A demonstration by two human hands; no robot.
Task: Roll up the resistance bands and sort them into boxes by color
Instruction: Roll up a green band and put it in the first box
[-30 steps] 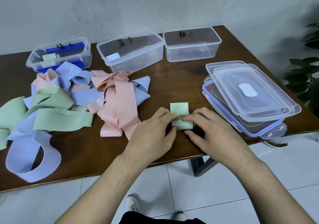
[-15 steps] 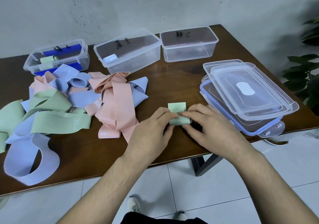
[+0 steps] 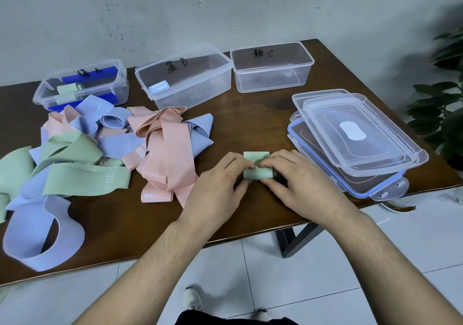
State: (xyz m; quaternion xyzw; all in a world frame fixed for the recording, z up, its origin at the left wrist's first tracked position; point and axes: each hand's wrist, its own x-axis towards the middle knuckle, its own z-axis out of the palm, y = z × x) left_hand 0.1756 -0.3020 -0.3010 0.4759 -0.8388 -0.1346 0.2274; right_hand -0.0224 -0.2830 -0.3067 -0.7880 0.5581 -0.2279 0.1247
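A green resistance band (image 3: 256, 166), almost fully rolled, lies on the wooden table (image 3: 250, 114) near its front edge. My left hand (image 3: 220, 182) and my right hand (image 3: 293, 177) both pinch the roll from its two sides, fingertips on top. A short flat tail of the band sticks out behind the roll. To the left sits a loose pile of pink bands (image 3: 165, 149), blue bands (image 3: 32, 229) and green bands (image 3: 85, 178). At the back stand three clear boxes: the left box (image 3: 80, 86) holds rolled green bands, the middle box (image 3: 185, 79) one blue roll, the right box (image 3: 273, 66) looks empty.
A stack of clear lids (image 3: 355, 136) lies at the table's right, close to my right hand. A potted plant (image 3: 441, 99) stands beyond the table's right edge. White floor tiles and my shoes (image 3: 193, 299) show below the front edge.
The flat tail behind the roll has grown shorter as both hands rolled the green band further away from me. Nothing else on the table moved.
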